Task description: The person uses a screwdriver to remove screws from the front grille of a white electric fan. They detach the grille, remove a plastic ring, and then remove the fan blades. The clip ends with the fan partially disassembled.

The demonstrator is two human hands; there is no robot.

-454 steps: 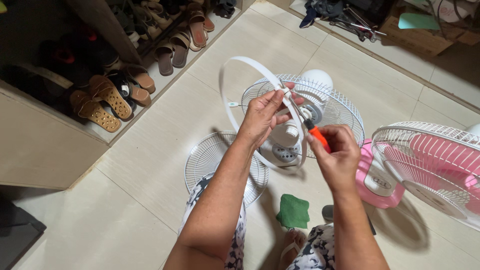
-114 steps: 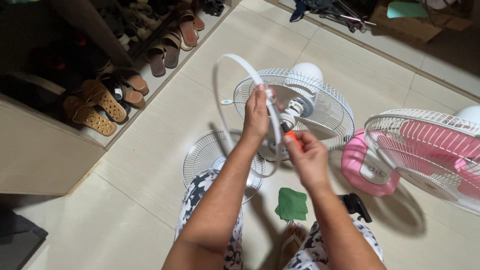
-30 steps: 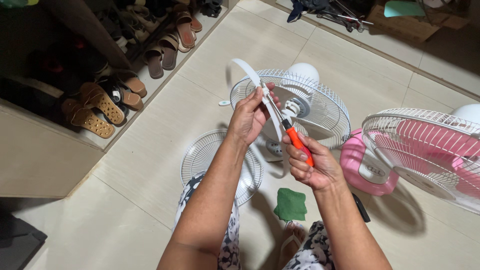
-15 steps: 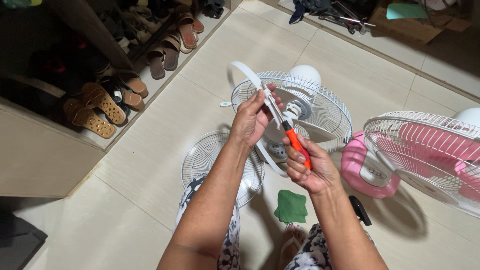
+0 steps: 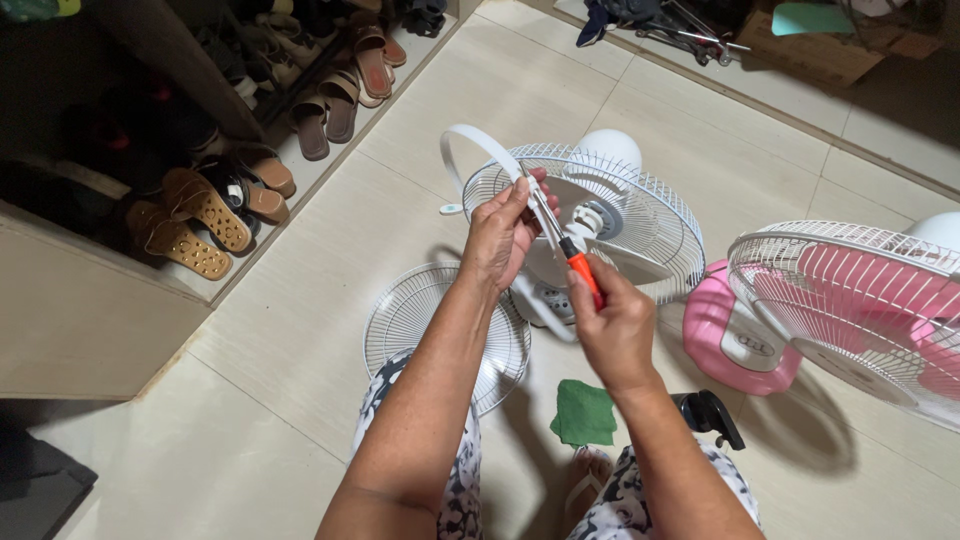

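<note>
Screwdriver (image 5: 572, 255) gripped in right hand (image 5: 612, 325), tip seemingly at the white ring (image 5: 478, 143) pinched by left hand (image 5: 500, 235).

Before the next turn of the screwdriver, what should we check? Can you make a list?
1. Left hand pinches the white ring band at its clasp: ok.
2. Right hand wraps the orange-handled screwdriver: ok.
3. Tip seated in the screw: cannot tell, the fingers hide it.
4. Ring band lifted off the white fan's cage: ok.
5. Loose front grille lies flat on the floor, away from the tool: ok.
6. Green cloth near the foot, not underfoot: ok.
</note>
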